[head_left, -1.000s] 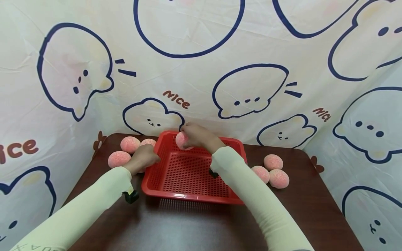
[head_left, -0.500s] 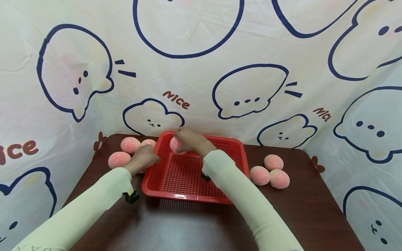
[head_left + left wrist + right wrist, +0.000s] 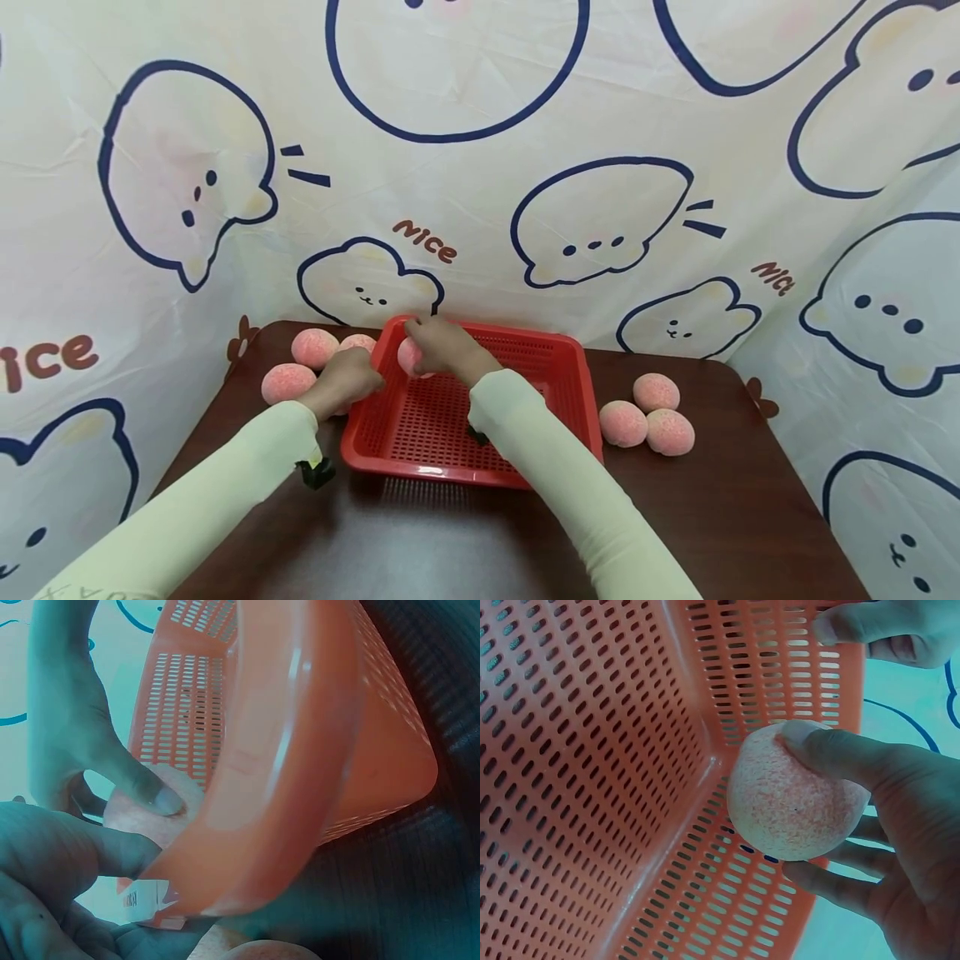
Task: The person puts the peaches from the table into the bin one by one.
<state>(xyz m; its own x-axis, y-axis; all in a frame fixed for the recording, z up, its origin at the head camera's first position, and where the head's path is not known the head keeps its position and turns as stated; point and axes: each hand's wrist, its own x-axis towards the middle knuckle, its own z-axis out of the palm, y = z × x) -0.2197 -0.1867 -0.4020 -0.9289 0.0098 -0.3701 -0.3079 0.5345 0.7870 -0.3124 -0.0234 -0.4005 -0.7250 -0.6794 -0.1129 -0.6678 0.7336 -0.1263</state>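
Observation:
A red perforated plastic basket [image 3: 442, 477] stands on the table. In the head view, my left hand [image 3: 348, 379] grips the basket's left rim; the left wrist view shows its thumb over the rim and its fingers beneath. My right hand [image 3: 448, 348] holds a pink peach [image 3: 409, 357] inside the basket's back left corner. In the right wrist view, the thumb lies on top of that peach [image 3: 795, 802] and the fingers curl behind and under it. Whether the peach touches the basket wall, I cannot tell.
Several peaches [image 3: 288, 384] lie left of the basket, partly hidden by the left hand. Three more peaches [image 3: 624, 423] sit together on its right. The dark wooden table [image 3: 735, 500] is bordered by a patterned cloth [image 3: 480, 192] at the back and sides.
My right hand has moved left and down with the peach, closer to the basket's left corner. The left hand stays on the rim.

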